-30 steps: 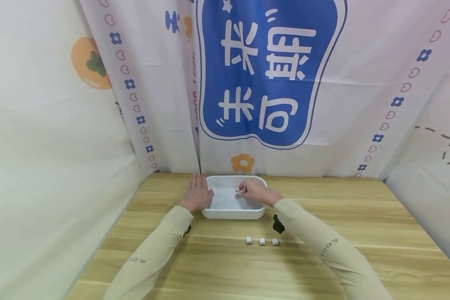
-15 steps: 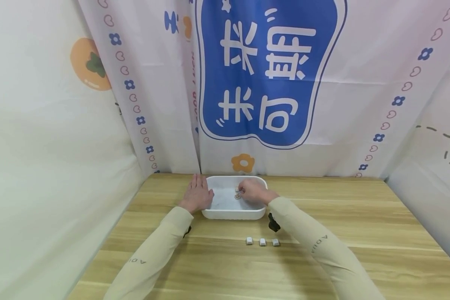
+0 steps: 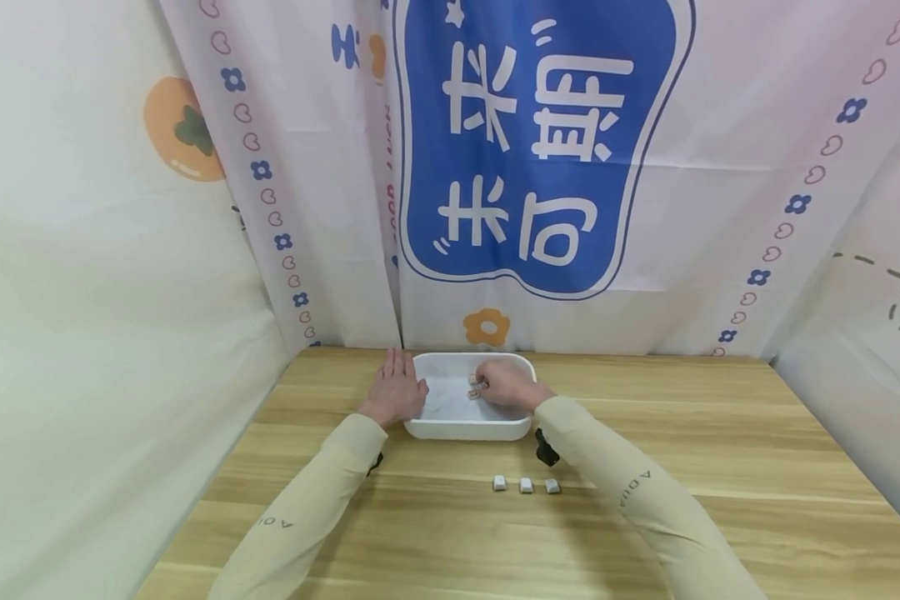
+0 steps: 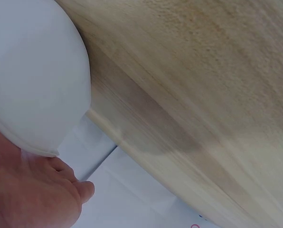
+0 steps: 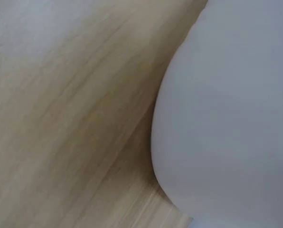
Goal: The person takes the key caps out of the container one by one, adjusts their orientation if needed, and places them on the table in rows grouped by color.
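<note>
A white plastic tray (image 3: 468, 430) stands near the table's back edge; its outer wall fills part of both wrist views. My left hand (image 3: 395, 392) lies on the tray's left rim with straight fingers, and the left wrist view shows it against the tray's wall. Reaching over the right rim, my right hand (image 3: 506, 385) has its curled fingertips down inside, pinching what looks like a small keycap, mostly hidden by the fingers. Right at those fingertips lies another small keycap (image 3: 473, 394) on the tray floor. The right wrist view does not show the right hand.
In front of the tray, three white keycaps sit in a row: a left one (image 3: 499, 483), a middle one (image 3: 526, 485) and a right one (image 3: 552, 486). Wood-grain table (image 3: 645, 433) surrounds them. A printed cloth (image 3: 330, 275) hangs behind the back edge.
My right hand has shifted slightly left inside the tray, its forearm swinging a little left and inward. The left hand, the tray and the row of keycaps stay put.
</note>
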{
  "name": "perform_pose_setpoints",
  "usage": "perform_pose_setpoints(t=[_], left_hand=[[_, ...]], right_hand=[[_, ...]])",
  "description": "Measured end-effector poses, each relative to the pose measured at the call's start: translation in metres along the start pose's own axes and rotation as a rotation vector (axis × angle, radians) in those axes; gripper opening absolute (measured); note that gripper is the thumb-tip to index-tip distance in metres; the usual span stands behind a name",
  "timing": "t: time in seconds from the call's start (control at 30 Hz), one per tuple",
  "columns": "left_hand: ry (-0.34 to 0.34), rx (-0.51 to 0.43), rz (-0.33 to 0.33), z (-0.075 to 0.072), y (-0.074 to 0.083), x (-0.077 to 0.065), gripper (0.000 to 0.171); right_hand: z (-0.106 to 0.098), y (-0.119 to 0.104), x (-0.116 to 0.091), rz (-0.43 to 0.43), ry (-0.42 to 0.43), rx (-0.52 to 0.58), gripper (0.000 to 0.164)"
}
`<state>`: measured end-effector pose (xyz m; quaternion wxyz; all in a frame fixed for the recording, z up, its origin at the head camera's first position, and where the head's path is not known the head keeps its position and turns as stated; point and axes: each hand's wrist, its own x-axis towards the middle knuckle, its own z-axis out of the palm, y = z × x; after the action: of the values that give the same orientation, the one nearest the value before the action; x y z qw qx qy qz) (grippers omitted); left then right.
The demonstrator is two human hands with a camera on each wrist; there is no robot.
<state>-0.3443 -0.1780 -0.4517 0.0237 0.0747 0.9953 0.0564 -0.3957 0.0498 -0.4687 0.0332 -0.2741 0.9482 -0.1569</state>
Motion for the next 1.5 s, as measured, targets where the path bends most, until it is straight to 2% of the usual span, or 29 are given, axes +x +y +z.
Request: perform_pose_setpoints(t=[0.27,0.5,0.73,0.83,0.97,1.27,1.5], left_hand=[[-0.007,0.010,0.008,-0.001,0.003,0.000,0.070],[-0.014,0.006,0.014,-0.002,0.005,0.002,0.071],[-0.019,0.015,0.011,-0.002,0.004,0.003,0.071],[-0.019,0.012,0.009,-0.002,0.004,0.003,0.071],[-0.010,0.014,0.012,-0.001,0.003,0.003,0.071],[-0.005,0.022,0.006,-0.001,0.002,0.002,0.071],[-0.003,0.025,0.004,0.000,0.001,0.001,0.071]], right_hand=[[0.000,0.001,0.000,-0.015,0.004,0.011,0.008],[-0.005,0.004,-0.003,-0.007,0.009,0.035,0.019],[-0.014,0.005,-0.004,-0.078,0.034,0.046,0.026],[-0.019,0.005,-0.005,-0.079,0.025,0.060,0.027],[-0.025,0.005,-0.008,-0.062,0.035,0.080,0.026],[-0.034,0.008,-0.019,-0.102,0.065,0.130,0.020],[-0.039,0.007,-0.029,-0.104,0.050,0.120,0.018]])
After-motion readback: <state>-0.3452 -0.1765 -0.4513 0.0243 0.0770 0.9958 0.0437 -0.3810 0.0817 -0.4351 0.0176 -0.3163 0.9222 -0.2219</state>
